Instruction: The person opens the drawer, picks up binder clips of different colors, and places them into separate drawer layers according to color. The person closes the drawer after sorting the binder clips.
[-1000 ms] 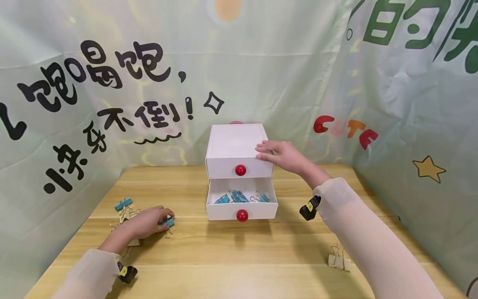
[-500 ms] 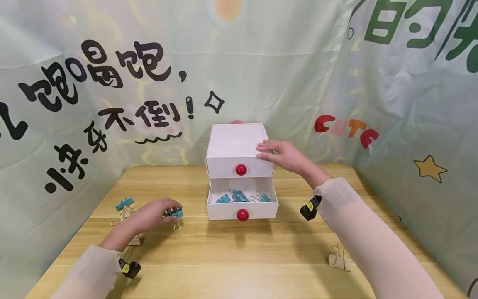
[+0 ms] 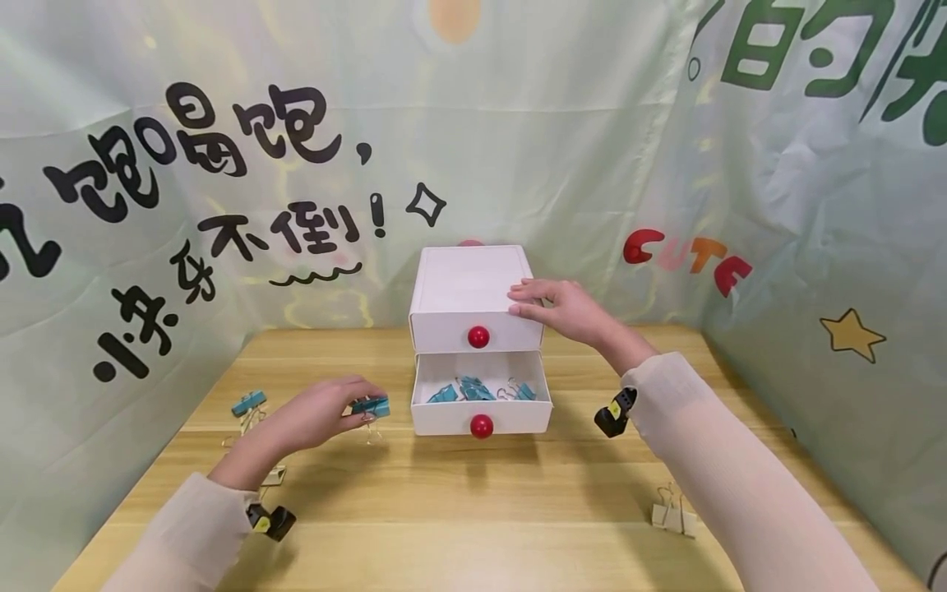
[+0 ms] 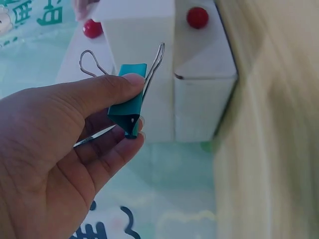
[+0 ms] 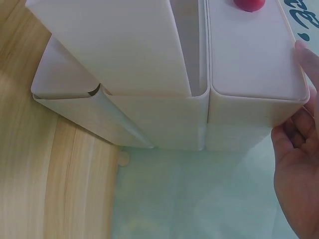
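My left hand [image 3: 314,418] pinches a teal binder clip [image 3: 376,407] above the table, left of the drawer box. Its wrist view shows the thumb on one side of the clip [image 4: 130,107] and fingertips on the other, with wire handles sticking out. My right hand [image 3: 565,311] rests on the top right edge of the white drawer box [image 3: 469,279]. In the right wrist view its fingers [image 5: 306,59] touch the box's corner. The middle drawer [image 3: 444,419] stands pulled out, with several teal binder clips [image 3: 473,388] inside.
At left on the wooden table [image 3: 459,510] lie another teal binder clip [image 3: 248,402] and cream clips [image 3: 274,475], partly hidden by the left arm. One white binder clip [image 3: 673,518] sits at front right. A bottom drawer with a red knob [image 4: 197,17] appears in the left wrist view.
My left hand has lifted the teal binder clip and carried it rightward from the clip pile toward the drawer box. The right hand stays at the box's edge.
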The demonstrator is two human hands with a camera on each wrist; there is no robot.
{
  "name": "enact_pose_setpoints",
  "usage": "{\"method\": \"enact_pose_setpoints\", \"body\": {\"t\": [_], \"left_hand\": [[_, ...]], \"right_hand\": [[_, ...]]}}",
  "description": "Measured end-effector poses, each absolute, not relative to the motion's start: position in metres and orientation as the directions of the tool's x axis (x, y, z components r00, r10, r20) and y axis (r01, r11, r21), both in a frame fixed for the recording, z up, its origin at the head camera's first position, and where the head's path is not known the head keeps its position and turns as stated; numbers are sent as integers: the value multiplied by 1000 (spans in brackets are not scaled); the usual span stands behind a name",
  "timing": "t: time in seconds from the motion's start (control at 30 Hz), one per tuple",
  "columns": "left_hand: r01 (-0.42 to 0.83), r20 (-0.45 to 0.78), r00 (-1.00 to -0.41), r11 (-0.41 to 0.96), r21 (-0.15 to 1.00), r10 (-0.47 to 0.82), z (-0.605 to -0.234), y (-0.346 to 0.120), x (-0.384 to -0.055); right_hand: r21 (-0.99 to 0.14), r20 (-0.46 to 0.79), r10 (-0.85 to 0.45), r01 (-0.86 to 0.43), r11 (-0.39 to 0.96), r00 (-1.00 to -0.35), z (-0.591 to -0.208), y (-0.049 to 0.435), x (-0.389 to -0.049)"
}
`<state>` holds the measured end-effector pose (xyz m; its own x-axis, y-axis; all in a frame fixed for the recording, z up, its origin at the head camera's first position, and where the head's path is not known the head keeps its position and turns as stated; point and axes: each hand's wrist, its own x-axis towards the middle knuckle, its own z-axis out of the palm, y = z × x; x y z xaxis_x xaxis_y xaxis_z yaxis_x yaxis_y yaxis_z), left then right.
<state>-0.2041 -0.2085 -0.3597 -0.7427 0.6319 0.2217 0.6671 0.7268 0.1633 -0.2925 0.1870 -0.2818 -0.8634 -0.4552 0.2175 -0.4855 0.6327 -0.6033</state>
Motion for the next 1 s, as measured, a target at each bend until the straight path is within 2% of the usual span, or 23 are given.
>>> {"method": "enact_pose_setpoints", "body": {"t": [0.43,1.0], "left_hand": [[740,285,-668,654,156,688,-331,-179,-211],[748,290,-660,641,173,693,-306,-160,-213]], "right_hand": [[-603,214,-461,-488,632,-861,-284,186,-293],[-596,224,-456,-491,635,-862,-284,187,-293]]}}
